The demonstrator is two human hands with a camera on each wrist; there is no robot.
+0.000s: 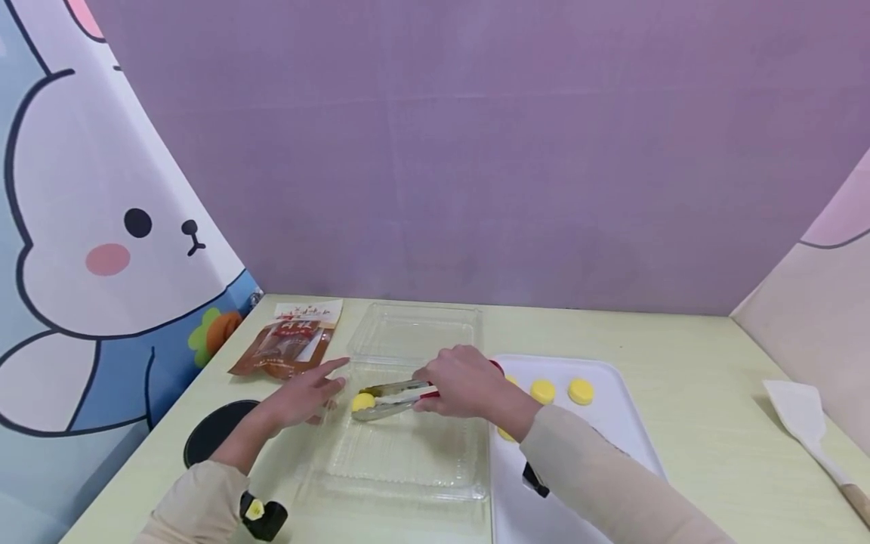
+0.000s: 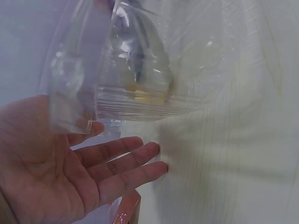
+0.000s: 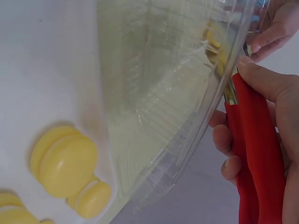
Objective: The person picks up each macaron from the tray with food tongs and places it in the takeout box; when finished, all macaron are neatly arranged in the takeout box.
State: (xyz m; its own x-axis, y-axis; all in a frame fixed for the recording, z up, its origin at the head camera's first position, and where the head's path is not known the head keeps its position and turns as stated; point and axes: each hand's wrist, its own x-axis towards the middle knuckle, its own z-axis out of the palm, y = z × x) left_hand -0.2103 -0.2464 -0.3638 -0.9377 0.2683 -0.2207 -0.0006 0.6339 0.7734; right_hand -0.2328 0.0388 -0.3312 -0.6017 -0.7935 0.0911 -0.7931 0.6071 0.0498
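My right hand (image 1: pixel 469 384) grips a pair of metal tongs (image 1: pixel 397 389) by its red handles (image 3: pixel 257 154). Between the tong tips is a yellow macaron (image 1: pixel 363 402), low over the left part of a clear plastic clamshell box (image 1: pixel 408 461). The box's lid (image 1: pixel 416 332) lies folded back toward the wall. My left hand (image 1: pixel 299 397) is at the box's left side, its fingers extended and holding nothing; in the left wrist view the palm (image 2: pixel 51 172) shows beside the clear wall. More yellow macarons (image 3: pixel 70 161) sit on a white tray (image 1: pixel 639 431) to the right, partly hidden by my right arm.
A brown snack packet (image 1: pixel 288 344) lies at the back left. Nearer, a round black object (image 1: pixel 217 431) is partly covered by my left forearm. A white spatula (image 1: pixel 802 415) with a wooden handle rests at the far right. A purple backdrop (image 1: pixel 476 166) stands behind the table.
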